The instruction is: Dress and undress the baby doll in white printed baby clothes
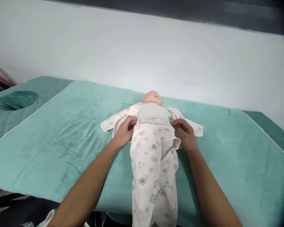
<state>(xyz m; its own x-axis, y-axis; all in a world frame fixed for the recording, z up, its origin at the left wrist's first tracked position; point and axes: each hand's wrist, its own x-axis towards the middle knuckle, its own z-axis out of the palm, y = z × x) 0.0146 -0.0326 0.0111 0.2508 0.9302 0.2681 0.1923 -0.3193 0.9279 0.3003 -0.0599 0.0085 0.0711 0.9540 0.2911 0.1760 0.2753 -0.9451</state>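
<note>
A baby doll (152,100) lies on its back on a teal towel (61,138), its head pointing away from me. White printed pants (153,164) cover its legs up to the waist. An open white printed top (115,121) lies spread under its grey torso. My left hand (125,130) pinches the pants' waistband at the doll's left-side hip as I see it. On the other side, my right hand (184,132) grips the same waistband with curled fingers. Both hands are closed on the fabric.
The towel covers a padded table with a darker teal sheet and a round face hole (15,100) at the far left. A white wall runs behind. Dark floor and some pale cloth show below the table's near edge.
</note>
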